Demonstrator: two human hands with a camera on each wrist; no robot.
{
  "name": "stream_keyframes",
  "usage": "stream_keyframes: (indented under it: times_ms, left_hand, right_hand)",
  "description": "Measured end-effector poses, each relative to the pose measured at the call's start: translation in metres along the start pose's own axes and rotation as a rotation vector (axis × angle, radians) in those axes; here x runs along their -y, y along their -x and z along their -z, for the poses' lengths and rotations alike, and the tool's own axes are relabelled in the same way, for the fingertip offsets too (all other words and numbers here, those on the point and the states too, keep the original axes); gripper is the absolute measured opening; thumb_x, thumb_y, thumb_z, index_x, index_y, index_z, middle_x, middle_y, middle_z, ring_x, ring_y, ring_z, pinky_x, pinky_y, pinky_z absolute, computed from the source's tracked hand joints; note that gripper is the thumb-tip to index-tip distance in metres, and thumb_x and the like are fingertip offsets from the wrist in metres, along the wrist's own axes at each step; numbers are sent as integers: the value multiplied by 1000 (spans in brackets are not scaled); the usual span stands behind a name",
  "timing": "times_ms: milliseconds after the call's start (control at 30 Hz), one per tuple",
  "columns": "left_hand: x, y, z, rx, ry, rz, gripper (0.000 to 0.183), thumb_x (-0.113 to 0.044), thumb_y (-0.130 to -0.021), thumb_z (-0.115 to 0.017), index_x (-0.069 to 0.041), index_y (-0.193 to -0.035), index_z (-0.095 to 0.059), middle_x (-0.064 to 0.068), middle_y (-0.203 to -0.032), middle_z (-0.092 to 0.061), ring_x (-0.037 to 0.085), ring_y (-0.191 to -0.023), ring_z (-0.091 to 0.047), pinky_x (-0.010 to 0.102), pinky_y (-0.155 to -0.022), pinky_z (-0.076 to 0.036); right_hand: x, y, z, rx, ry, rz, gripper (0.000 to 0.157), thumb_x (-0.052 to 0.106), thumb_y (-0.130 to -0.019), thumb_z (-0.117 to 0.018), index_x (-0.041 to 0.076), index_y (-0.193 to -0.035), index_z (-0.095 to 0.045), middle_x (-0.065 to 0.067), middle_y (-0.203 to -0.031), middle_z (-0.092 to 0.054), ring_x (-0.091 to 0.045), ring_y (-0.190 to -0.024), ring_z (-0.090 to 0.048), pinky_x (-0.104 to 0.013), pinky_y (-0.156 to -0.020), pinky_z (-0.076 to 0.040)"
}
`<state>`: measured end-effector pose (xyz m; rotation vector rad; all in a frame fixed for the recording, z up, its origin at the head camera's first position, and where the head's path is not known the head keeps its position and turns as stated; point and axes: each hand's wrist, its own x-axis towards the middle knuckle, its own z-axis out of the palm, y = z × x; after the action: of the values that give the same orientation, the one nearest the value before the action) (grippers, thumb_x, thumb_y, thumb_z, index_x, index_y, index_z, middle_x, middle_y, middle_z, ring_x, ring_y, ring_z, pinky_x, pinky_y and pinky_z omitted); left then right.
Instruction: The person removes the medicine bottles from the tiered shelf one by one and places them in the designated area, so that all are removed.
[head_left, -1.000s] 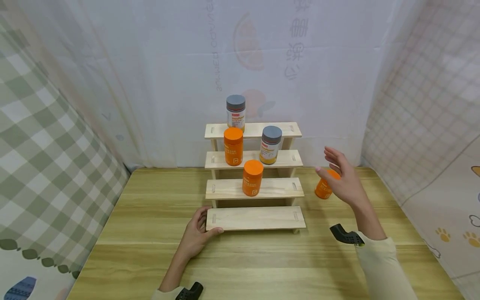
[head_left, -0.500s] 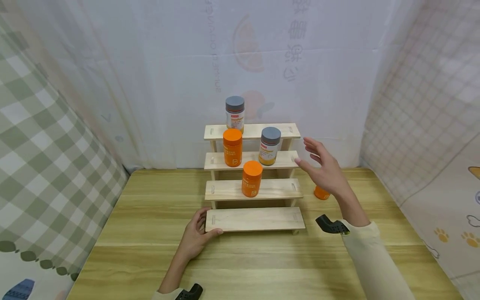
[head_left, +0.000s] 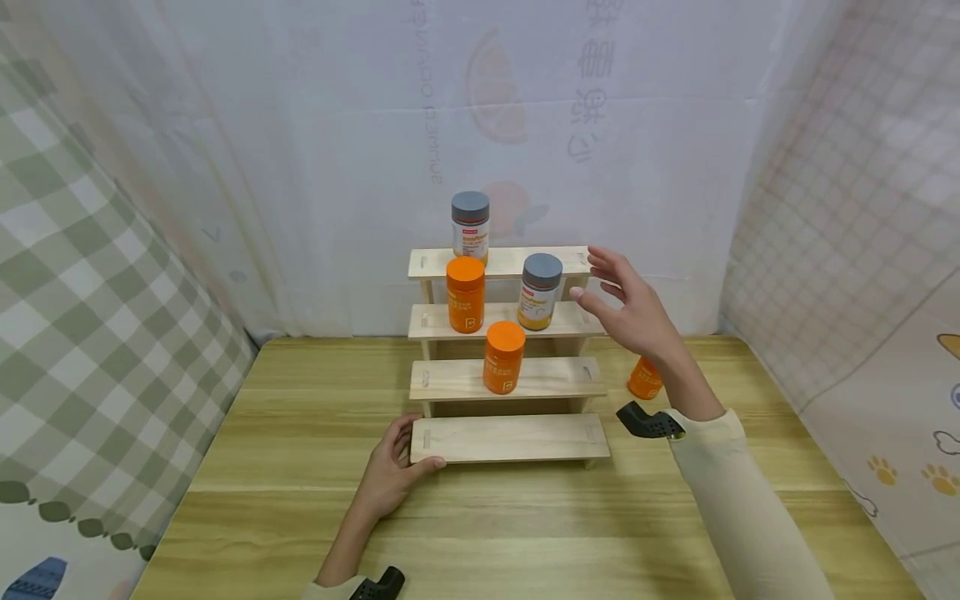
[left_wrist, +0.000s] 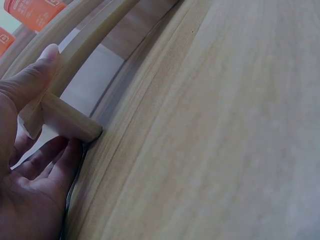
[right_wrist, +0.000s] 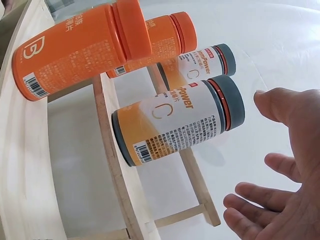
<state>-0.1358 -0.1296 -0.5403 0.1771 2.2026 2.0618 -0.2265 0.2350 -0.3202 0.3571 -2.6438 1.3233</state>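
A stepped wooden rack point(head_left: 510, 439) stands on the table. My left hand point(head_left: 392, 471) grips the left end of its lowest step, thumb on the front edge and fingers round the side. My right hand point(head_left: 630, 308) is in the air at the rack's right side, fingers spread and holding nothing. Nearest to it is a grey-lidded bottle point(right_wrist: 175, 120) on the second step from the top. An orange bottle point(head_left: 466, 296) shares that step on the left. Another grey-lidded bottle point(head_left: 470, 227) is on the top step, and an orange bottle point(head_left: 503, 358) on the step below.
One more orange bottle point(head_left: 643, 380) sits on the wood-grain table point(head_left: 300, 417) right of the rack, partly hidden by my right forearm. A white printed curtain point(head_left: 322, 208) hangs behind. A checked cloth point(head_left: 75, 275) borders the left and a patterned sheet point(head_left: 847, 333) the right.
My right hand has moved left and farther up, from over the loose orange bottle to beside the upper steps. My left hand and the bottles stay where they were.
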Motion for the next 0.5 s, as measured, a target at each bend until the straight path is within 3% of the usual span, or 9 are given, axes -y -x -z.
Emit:
stream_keyframes:
  times_ms: [500]
  left_hand:
    - [-1,0,0,4,-10,-12,80,-12,-79,-90,-17,-146,-47,15,-142,-56,29,-132,-55,24,-98,-54]
  right_hand:
    - [25,-37,0,69,-69,-11,73,43,-100,-67,28,-161,-30,-11,-164,-38,-32,-150,-39,-52,-124,-31]
